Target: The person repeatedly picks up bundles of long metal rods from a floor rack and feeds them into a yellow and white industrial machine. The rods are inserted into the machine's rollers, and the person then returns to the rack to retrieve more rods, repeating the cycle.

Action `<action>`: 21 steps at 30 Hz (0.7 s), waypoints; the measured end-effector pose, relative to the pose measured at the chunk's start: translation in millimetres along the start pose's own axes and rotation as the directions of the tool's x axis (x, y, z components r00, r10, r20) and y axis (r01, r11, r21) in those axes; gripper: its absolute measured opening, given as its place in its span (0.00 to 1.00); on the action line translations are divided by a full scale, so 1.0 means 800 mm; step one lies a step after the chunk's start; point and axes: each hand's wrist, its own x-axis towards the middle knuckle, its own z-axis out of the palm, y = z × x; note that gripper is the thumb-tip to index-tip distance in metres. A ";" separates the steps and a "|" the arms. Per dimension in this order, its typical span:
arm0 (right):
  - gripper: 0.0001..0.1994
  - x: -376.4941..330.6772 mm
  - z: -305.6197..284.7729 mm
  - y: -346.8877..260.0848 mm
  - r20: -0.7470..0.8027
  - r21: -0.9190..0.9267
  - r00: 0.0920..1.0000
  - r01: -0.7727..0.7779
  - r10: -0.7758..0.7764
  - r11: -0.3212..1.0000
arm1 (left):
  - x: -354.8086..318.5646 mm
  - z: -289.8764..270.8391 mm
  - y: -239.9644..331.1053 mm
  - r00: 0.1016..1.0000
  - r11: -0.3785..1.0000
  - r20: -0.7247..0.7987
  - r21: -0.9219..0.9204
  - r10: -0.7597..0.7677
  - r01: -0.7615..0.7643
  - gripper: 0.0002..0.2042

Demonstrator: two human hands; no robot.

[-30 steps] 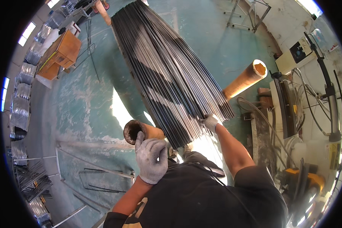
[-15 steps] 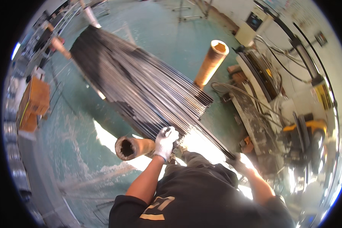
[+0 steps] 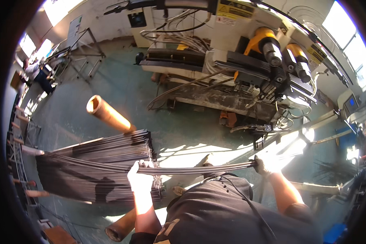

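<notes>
Gloved hands, left [image 3: 140, 179] and right [image 3: 266, 164], grip a few thin rods [image 3: 199, 168] tightly, yellow rectangular warning labels [image 3: 232, 9] far above on the machine [image 3: 248, 61].

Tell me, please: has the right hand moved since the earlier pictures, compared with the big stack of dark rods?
Yes. The right hand was at the end of the rod stack; now it is far to the right of it, gripping a few long rods pulled out sideways.

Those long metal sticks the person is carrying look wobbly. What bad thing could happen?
The handful of thin rods sags between the left hand and right hand, so some might slip out and drop near the person's feet. Their far ends reach back over the big rod stack, so they could snag there. Swinging them might hit the machine.
</notes>
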 end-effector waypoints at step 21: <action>0.21 0.237 -0.078 0.231 0.145 0.317 0.621 0.709 0.771 -0.630 | 0.133 0.537 -0.109 0.795 0.933 0.598 0.333 -0.098 -0.135 0.12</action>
